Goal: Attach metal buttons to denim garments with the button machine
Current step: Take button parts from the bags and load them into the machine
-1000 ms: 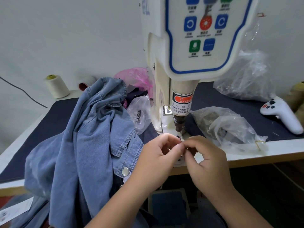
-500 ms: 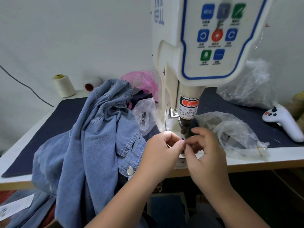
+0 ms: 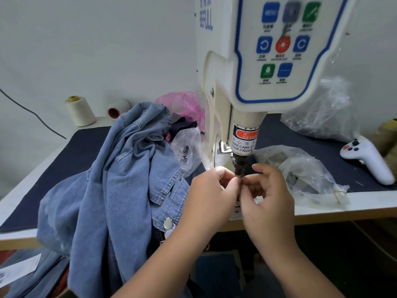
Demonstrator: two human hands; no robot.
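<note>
Both hands have risen since a second ago, from the table edge up to just under the machine's punch tip; the view has also tilted up, showing more of the control panel. Left hand (image 3: 211, 191) and right hand (image 3: 265, 193) meet fingertip to fingertip directly below the dark punch (image 3: 238, 166), fingers curled in a pinch on something small at the contact point. The item itself is hidden by the fingers, so cannot confirm it's a button or which way it faces. Right index finger is raised, beside the punch. Near left: light blue denim garment (image 3: 111, 190) heaped on the table and hanging over the front edge, long axis roughly front to back, collar end toward the wall. One fitted metal button (image 3: 168, 223) sits on its placket at the table edge, face toward the camera. Table (image 3: 365, 204) has a white rim and a dark blue mat. Right of the hands: clear plastic bag (image 3: 305, 171), contents unclear. Further right: white game-style controller (image 3: 369, 160). Centre: cream button machine (image 3: 253, 61), head vertical, warning label above the punch, blue, red and green keys on the panel. Behind the denim: small clear bag (image 3: 187, 145), pink plastic bag (image 3: 184, 104). Far left at the wall: cream thread cone (image 3: 80, 110) upright, second spool (image 3: 118, 108) on its side. Far right: larger clear bag (image 3: 322, 110).
</note>
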